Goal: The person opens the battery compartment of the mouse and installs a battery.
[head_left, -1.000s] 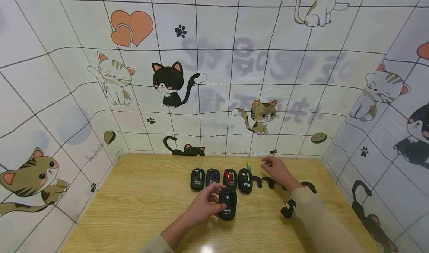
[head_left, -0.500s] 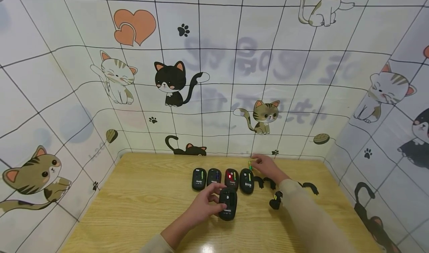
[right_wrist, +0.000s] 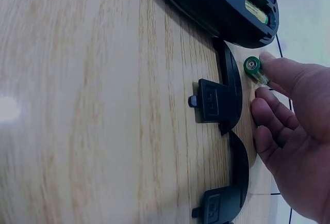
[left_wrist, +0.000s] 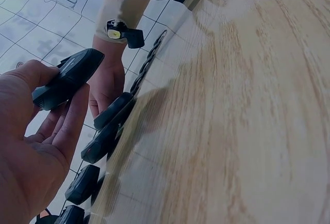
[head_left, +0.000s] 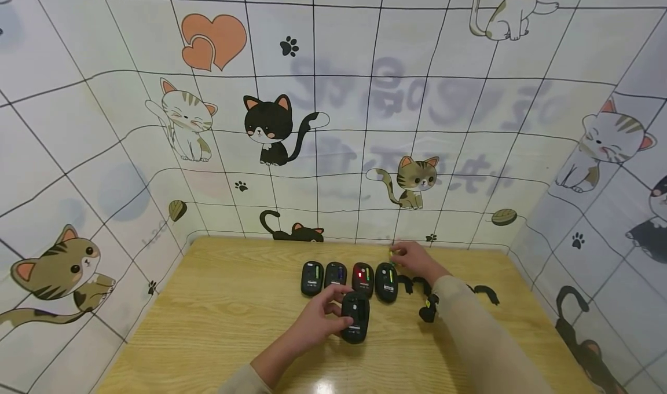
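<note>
In the head view my left hand [head_left: 312, 320] holds a black computer mouse [head_left: 355, 318] underside up, its battery slot facing me. The left wrist view shows this mouse [left_wrist: 69, 79] raised off the table between thumb and fingers. At the table's far side my right hand [head_left: 415, 259] pinches a green battery. In the right wrist view the thumb and index finger are at the battery [right_wrist: 252, 66], close to the tabletop; the other fingers of the right hand [right_wrist: 304, 115] are loosely curled. Beside it lies an upturned mouse [right_wrist: 221, 7] with a battery in its slot.
Several upturned mice stand in a row, including a leftmost mouse [head_left: 312, 278] and one with a red light [head_left: 362, 279]. Black curved battery covers, such as one cover [right_wrist: 219, 100], lie right of the row. A cat-print sheet [head_left: 344, 110] rises behind the wooden table [head_left: 234, 301].
My right hand has moved left from beyond the battery covers to the battery behind the rightmost mouse and taken hold of it. The left hand keeps its mouse in place.
</note>
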The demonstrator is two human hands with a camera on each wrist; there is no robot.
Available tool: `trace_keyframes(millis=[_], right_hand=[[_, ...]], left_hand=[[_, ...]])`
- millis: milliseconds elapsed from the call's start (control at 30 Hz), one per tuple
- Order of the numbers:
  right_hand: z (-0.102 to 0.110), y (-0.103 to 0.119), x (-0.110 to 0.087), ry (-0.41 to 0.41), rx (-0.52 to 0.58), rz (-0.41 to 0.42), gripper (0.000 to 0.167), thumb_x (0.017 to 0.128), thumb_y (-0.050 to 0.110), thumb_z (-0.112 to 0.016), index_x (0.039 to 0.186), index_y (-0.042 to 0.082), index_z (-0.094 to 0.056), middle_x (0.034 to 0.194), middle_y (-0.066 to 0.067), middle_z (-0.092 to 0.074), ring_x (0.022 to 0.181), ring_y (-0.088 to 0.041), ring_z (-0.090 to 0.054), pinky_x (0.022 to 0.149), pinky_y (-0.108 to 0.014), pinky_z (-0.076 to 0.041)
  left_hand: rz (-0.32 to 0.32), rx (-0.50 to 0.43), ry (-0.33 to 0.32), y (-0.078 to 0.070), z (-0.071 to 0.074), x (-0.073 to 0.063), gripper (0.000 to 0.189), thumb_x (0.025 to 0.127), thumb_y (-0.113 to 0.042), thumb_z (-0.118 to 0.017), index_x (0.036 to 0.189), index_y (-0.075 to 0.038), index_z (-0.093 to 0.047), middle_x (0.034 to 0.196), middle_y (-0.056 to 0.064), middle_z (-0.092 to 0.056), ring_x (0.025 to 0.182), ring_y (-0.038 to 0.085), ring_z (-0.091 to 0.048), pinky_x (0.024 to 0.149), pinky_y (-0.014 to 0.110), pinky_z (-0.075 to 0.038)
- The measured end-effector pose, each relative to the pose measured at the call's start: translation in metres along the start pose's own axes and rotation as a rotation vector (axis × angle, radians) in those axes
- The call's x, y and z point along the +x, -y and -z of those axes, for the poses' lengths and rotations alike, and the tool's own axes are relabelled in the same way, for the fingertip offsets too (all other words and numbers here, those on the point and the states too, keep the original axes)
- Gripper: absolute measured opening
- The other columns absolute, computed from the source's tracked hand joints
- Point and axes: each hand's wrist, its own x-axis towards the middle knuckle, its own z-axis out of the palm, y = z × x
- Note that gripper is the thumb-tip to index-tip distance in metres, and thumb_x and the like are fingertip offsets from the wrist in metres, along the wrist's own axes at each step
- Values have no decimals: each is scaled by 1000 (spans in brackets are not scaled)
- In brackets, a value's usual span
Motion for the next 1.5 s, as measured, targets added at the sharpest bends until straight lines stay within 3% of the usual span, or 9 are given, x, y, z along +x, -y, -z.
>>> trace_keyframes(millis=[300, 633, 867, 1100, 1267, 1500], right_hand=[[3, 3, 3, 12, -19, -23, 31, 104, 9, -76, 129, -7, -69, 112, -17, -74, 93, -24, -68, 82, -45, -59], [10, 0, 1, 40, 12, -74, 26, 99, 6, -78, 123, -2, -70, 117, -18, -73, 106, -30, -69, 91, -48, -60], [12, 1, -6, 49, 52, -87, 29, 95, 2, -75, 123, -4, -68, 118, -21, -73, 102, -30, -69, 83, -43, -60], [11, 2, -9, 45, 125, -64, 28, 95, -2, -72, 121, -5, -65, 107, -19, -74, 88, -26, -67, 71, -37, -55], [8, -4, -10, 19, 167, -51, 31, 96, -4, -69, 126, -6, -63, 107, -20, -74, 88, -27, -70, 72, -37, -57], [4, -9, -19, -104, 240, -42, 33, 102, 1, -68, 134, -3, -59, 114, -23, -73, 94, -29, -71, 80, -43, -61]], left_hand=[[9, 10, 9, -1, 1, 1, 59, 95, -1, -83, 149, -15, -63, 123, 13, -63, 99, 25, -73, 72, 36, -68], [2, 4, 17, -1, 1, 2, 60, 96, -1, -82, 151, -12, -61, 123, 13, -63, 100, 24, -72, 72, 36, -68], [-2, 6, 24, 0, 2, 1, 60, 96, -2, -82, 151, -13, -61, 123, 14, -63, 100, 22, -73, 72, 35, -68], [-4, 2, 22, 1, 2, 0, 60, 96, -2, -83, 150, -13, -61, 123, 14, -63, 100, 23, -73, 72, 36, -68], [-6, 13, 15, 3, 2, 1, 60, 96, -2, -83, 150, -14, -62, 122, 14, -63, 99, 24, -73, 71, 35, -68], [-8, 15, 15, 6, 3, 3, 58, 96, -2, -83, 148, -17, -63, 123, 12, -64, 100, 24, -73, 71, 38, -69]])
